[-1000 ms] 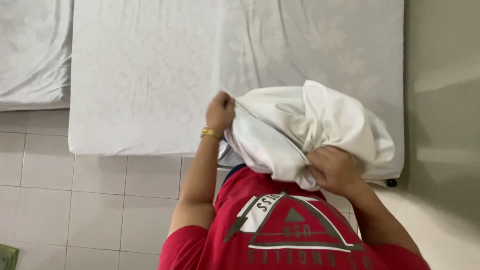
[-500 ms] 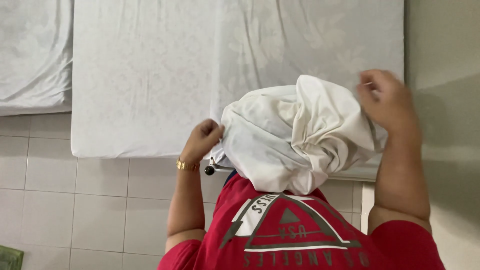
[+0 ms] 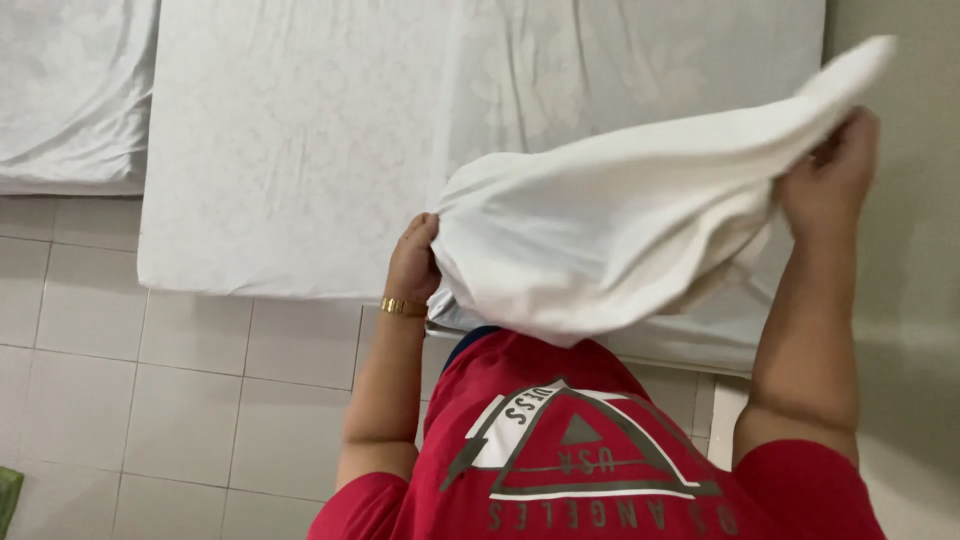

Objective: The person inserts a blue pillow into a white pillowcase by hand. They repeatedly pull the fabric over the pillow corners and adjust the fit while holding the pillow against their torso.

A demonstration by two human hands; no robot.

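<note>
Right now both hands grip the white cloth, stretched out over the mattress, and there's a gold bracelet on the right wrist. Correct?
Not quite. The gold bracelet is on the left wrist, not the right; the head view shows it just below the left hand. The rest holds: the left hand and the right hand both grip the white cloth, stretched out over the mattress.

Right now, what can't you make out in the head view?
- Left hand: fingertips buried in the white cloth, so its grip is hidden.
- Right hand: fingers partly wrapped in cloth folds.
- Mattress: far side cut off by the top edge; near right corner covered by the cloth.
</note>
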